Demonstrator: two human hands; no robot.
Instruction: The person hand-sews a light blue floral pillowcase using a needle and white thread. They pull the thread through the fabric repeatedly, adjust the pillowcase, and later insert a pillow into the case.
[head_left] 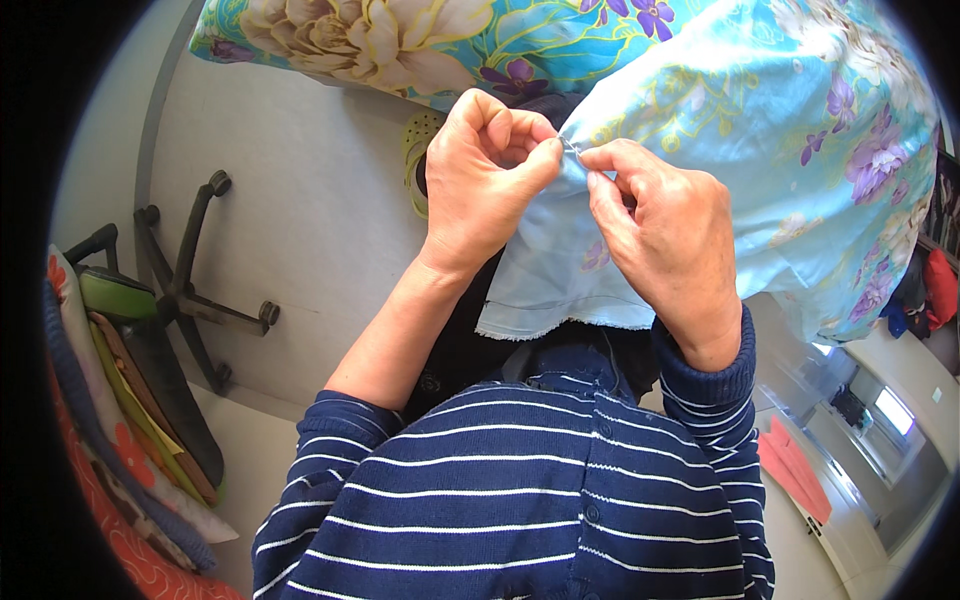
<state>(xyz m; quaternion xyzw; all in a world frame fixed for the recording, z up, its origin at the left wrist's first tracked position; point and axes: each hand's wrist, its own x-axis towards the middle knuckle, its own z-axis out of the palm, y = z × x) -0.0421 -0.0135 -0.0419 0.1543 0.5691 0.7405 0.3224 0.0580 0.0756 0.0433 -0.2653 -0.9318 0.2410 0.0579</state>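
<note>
A light blue floral cloth point(690, 150) drapes over my lap and off to the right. Its lower edge is frayed. My left hand point(480, 170) is closed in a pinch at the cloth's upper left edge, thumb against index finger. Just to its right, my right hand point(665, 215) pinches the same edge between thumb and fingertips. Between the two sets of fingertips shows a small, thin, pale twisted bit point(570, 147). Whether it is thread, a pin or gathered cloth is too small to tell. The other fingers of both hands are curled in.
A bright floral cover point(350, 40) spreads across the far side. Below it, a green clog point(415, 160) rests on the pale floor. At left stand a black wheeled chair base point(180, 290) and cloth-draped seating point(130, 430). A red folded item point(795, 470) is at lower right.
</note>
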